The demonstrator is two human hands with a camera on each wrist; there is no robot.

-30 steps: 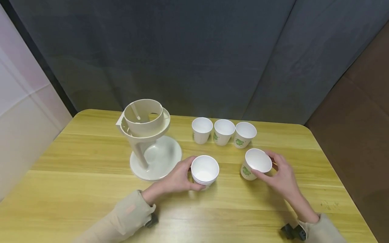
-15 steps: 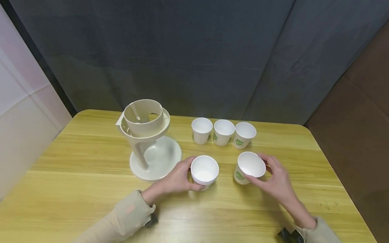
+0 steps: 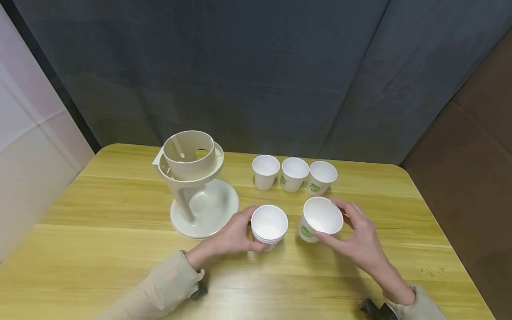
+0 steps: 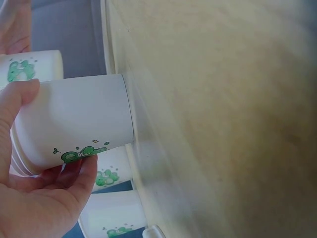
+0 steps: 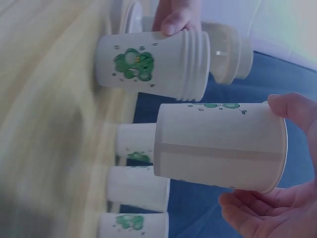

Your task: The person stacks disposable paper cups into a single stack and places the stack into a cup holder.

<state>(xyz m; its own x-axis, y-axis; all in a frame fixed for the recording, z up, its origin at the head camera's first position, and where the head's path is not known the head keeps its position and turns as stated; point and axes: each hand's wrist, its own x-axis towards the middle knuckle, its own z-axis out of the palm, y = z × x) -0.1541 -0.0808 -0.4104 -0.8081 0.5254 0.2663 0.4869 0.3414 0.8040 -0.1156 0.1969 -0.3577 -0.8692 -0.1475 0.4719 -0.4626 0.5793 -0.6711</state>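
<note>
My left hand (image 3: 236, 232) holds a nested stack of white paper cups (image 3: 270, 223) at its side, thumb in front and fingers behind. Several rims show on this stack in the right wrist view, and its base is at the tabletop. To its right, my right hand (image 3: 361, 239) grips a single paper cup (image 3: 321, 216) with a green cartoon print, thumb and fingers near the rim. That cup (image 5: 218, 146) is raised off the table, roughly upright and apart from the stack. Behind them, three paper cups (image 3: 295, 171) stand upright in a row.
A cream plastic stand (image 3: 190, 173) with a ring-shaped holder on a round base (image 3: 222, 200) is left of the stack, close to my left hand. The wooden table (image 3: 120, 266) ends at a dark curtain (image 3: 240, 75) behind.
My right hand has carried its cup leftward, closer to the stack, and slightly up during the last half second. The left hand and its stack have stayed put.
</note>
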